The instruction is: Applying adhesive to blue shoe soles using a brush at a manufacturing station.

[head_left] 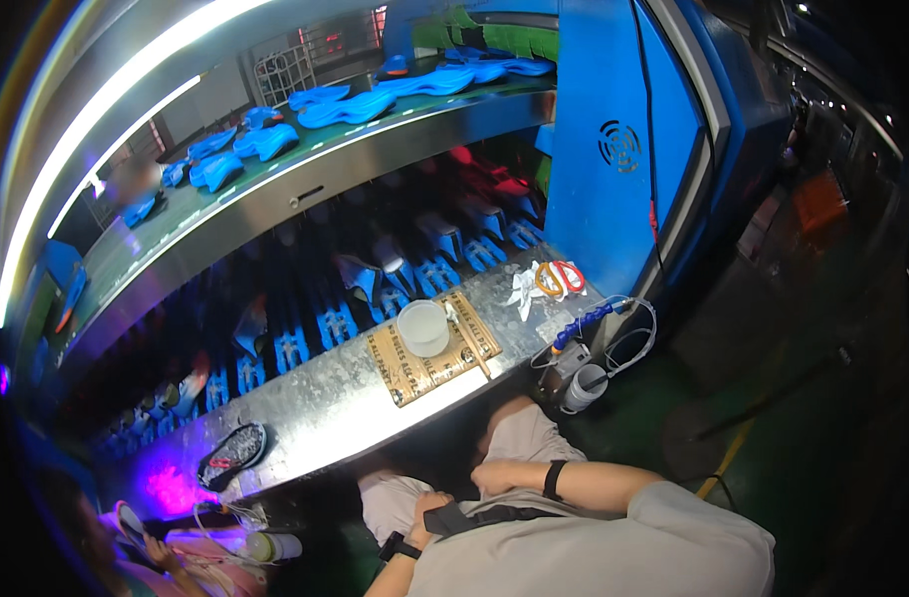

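Observation:
My left hand (430, 507), with a dark watch at its wrist, rests on my lap at the left thigh, against a black strap (464, 518). Just to its right lies my right hand (492, 477) on the other thigh, a black band around its wrist. Nothing held shows in either hand, but the fingers are turned away or too blurred to make out. Beyond my knees, a brown printed cardboard sheet (404, 377) lies on the metal bench (320, 413). On it stand a translucent white tub (423, 328) and a thin wooden-looking stick (466, 341).
Blue shoe-shaped pieces (347, 108) lie on the upper green conveyor (191, 219); blue holders (337, 325) line the lower rack. Two tape rolls (571, 278), a blue hose (584, 323) and a white cup (585, 388) are right. A dark shoe part (232, 456) and a co-worker's hand (159, 550) are left.

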A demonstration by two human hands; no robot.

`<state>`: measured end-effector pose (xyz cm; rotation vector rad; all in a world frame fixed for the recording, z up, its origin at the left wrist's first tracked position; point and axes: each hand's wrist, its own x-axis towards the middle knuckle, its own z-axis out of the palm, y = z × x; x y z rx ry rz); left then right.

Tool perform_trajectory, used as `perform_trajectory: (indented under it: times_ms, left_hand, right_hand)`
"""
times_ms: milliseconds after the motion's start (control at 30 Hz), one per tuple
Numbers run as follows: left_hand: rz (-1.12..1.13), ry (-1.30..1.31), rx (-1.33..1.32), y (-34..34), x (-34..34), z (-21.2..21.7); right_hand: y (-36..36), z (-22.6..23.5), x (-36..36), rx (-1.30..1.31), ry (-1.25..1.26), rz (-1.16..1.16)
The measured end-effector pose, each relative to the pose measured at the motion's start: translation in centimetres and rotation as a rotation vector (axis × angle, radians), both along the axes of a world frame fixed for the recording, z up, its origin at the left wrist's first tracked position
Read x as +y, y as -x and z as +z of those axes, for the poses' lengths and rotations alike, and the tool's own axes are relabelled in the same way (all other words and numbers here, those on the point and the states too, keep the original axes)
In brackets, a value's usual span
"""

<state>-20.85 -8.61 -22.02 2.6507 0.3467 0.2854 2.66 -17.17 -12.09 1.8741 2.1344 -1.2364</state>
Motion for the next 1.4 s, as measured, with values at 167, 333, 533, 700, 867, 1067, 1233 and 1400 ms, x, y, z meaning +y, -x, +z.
perform_trajectory:
  times_ms: [167,333,533,700,867,1067,1233,1400]
  left_hand:
    - [-0.025,-0.028,0.250,-0.2,0.5,-1.9]
    - [0.044,-0.224,0.266,4.3,-1.5,-13.6]
    - [0.121,0.087,0.262,-4.3,3.0,-14.7]
    - [0.137,0.674,0.382,-7.2,2.3,-2.0]
    - [0.295,0.778,0.354,-6.3,1.7,-4.5]
    - [0.242,0.757,0.170,-5.7,1.5,-4.2]
    - [0.195,0.613,0.164,-5.3,1.2,-4.0]
    - [0.139,0.496,0.118,-5.5,1.5,-3.4]
  right_hand:
    - [2.4,-5.0,2.0,0.205,0.006,0.076]
    - [1.1,-8.6,2.3,0.317,0.143,-0.058]
    - [0.0,-7.4,1.8,0.497,0.358,-0.341]
    - [-0.9,-8.4,1.4,0.617,0.312,-0.473]
    - [-0.4,-7.5,1.4,0.523,0.249,-0.452]
    - [-0.7,-9.0,1.1,0.419,0.194,-0.339]
    - [-0.6,-9.4,0.4,0.565,0.128,-0.304]
    - [-0.6,-9.7,0.5,0.516,0.051,-0.255]
